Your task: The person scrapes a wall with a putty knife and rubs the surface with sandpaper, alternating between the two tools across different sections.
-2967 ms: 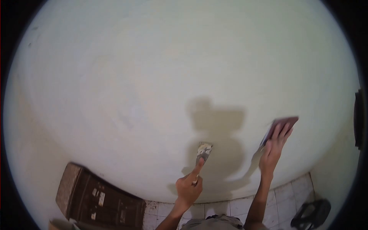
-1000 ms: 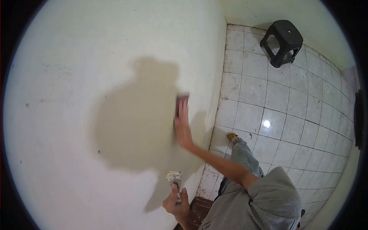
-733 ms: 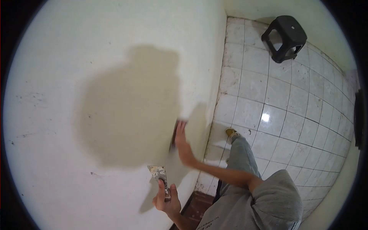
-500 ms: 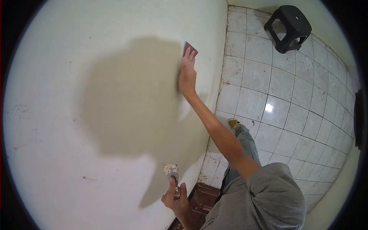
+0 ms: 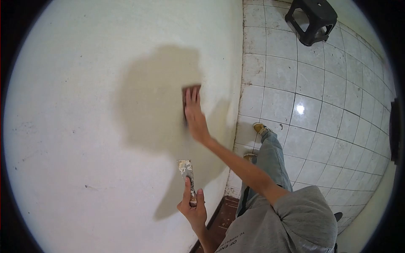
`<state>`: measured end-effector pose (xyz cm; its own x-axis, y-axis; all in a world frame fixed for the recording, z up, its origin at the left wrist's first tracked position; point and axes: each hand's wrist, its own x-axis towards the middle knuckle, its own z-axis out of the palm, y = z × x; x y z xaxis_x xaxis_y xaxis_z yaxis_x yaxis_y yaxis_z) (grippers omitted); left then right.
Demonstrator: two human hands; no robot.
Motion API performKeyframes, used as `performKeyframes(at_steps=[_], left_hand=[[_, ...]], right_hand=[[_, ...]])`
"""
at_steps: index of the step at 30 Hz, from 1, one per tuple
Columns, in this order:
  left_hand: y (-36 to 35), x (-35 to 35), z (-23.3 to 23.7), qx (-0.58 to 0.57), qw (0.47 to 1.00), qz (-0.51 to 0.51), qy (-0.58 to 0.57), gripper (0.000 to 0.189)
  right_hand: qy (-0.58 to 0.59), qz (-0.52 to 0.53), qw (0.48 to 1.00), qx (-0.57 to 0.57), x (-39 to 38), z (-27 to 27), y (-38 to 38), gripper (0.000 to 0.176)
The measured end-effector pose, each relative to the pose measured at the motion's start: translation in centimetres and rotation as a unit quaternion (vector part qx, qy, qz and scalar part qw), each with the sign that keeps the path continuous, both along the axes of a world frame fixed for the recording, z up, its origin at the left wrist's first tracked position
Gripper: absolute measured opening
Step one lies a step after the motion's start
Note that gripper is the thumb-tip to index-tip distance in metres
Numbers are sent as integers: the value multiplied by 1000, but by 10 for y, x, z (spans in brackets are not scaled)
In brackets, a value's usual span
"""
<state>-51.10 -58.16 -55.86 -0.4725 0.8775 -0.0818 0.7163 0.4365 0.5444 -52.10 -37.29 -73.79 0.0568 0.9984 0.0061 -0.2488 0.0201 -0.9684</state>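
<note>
A pale plastered wall fills the left of the head view. My right hand lies flat against it, fingers pressing a dark reddish sanding pad onto the surface. Lower down, my left hand grips the handle of a putty knife; its plaster-crusted blade points up, close to the wall. My own shadow falls on the wall around the pad.
White floor tiles spread to the right of the wall. A black plastic stool stands at the top right. My grey trouser leg and shoe are near the wall's base. A brown board lies by the wall at the bottom.
My right hand slid the sanding pad down the wall, back toward me, from its higher reach half a second ago. The left hand and putty knife stayed about where they were.
</note>
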Motion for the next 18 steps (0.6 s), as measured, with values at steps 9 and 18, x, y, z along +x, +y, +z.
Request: performKeyframes(at_steps=[9, 18], left_hand=[[4, 4, -4, 34, 988, 81, -126, 40], [57, -24, -49, 77, 990, -84, -79, 40]], right_hand=[[7, 69, 997, 26, -3, -1, -92, 63], [-424, 171, 886, 75, -82, -53, -174, 82]])
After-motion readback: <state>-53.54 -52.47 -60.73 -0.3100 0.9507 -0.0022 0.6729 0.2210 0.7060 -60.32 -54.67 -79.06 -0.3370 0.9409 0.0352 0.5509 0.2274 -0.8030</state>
